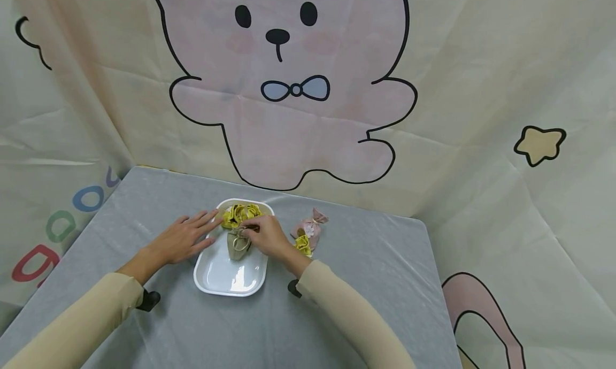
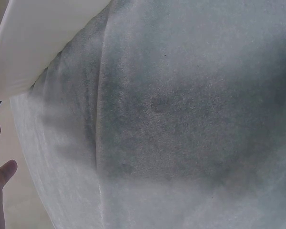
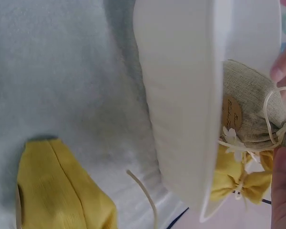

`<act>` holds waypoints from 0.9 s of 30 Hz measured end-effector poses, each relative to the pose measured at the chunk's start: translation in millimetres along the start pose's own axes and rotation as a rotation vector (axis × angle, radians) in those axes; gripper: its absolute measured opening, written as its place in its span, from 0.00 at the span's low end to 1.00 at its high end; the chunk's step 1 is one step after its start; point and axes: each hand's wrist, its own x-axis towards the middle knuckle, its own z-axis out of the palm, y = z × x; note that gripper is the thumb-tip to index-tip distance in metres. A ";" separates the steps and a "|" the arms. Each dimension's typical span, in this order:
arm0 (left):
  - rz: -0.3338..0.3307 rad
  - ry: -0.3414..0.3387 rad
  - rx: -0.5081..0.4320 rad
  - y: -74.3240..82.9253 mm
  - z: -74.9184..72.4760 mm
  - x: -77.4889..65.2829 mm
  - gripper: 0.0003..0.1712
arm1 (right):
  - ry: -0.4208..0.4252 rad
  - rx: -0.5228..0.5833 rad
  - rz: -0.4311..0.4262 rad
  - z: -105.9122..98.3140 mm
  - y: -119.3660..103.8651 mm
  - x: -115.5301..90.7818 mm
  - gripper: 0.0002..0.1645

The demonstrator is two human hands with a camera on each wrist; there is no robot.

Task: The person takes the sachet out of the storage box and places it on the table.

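My right hand (image 1: pixel 270 237) pinches the gathered neck of a beige linen drawstring sachet (image 1: pixel 238 247) inside a white tray (image 1: pixel 230 293). In the right wrist view this sachet (image 3: pixel 251 88) shows a round brown label, a pale cord and a small white flower. Yellow sachets (image 1: pixel 237 214) lie at the tray's far end, partly behind the hand; one yellow sachet (image 3: pixel 229 174) with a tied neck shows beside the beige one. My left hand (image 1: pixel 182 240), fingers straight and spread, reaches over the tray's left rim, fingertips near the yellow sachets.
Right of the tray, a pink sachet (image 1: pixel 315 228) with a white flower lies on the grey cloth-covered table (image 1: pixel 370 267). Against it is another yellow sachet (image 1: pixel 303 244), seen larger in the right wrist view. A printed fabric backdrop (image 1: pixel 332 155) rises behind the table's far edge.
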 end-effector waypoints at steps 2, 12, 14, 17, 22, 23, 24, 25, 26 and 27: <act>0.000 -0.003 0.002 0.1 -0.1 0.2 0.35 | 0.000 -0.003 0.002 -4.1 -3.0 -1.0 0.09; 0.004 0.013 0.000 2.3 -1.2 1.0 0.35 | -0.054 -0.015 -0.033 -34.3 -15.9 -2.8 0.13; 0.001 0.009 -0.004 1.9 -1.7 0.4 0.35 | -0.062 -0.016 -0.054 -41.0 -17.5 -2.1 0.13; -0.001 0.000 -0.005 1.7 -2.2 0.2 0.35 | -0.066 0.009 -0.071 -51.1 -18.4 -2.3 0.12; -0.012 -0.014 -0.008 1.4 -1.2 0.5 0.36 | -0.060 0.053 -0.089 -65.5 -18.0 -3.9 0.13; -0.011 -0.013 -0.008 1.3 -1.1 0.5 0.36 | -0.059 0.057 -0.088 -68.1 -17.7 -4.3 0.13; -0.011 -0.013 -0.009 1.1 -0.8 0.5 0.36 | -0.056 0.063 -0.090 -70.5 -17.2 -4.6 0.13; -0.010 -0.012 -0.010 1.0 -0.6 0.4 0.36 | -0.052 0.066 -0.093 -72.7 -16.5 -5.0 0.13; -0.009 -0.012 -0.012 0.9 -0.9 0.1 0.36 | -0.049 0.069 -0.094 -74.7 -16.2 -5.4 0.13; -0.010 -0.012 -0.011 0.6 -1.1 -0.2 0.36 | -0.044 0.072 -0.095 -76.8 -15.9 -6.1 0.13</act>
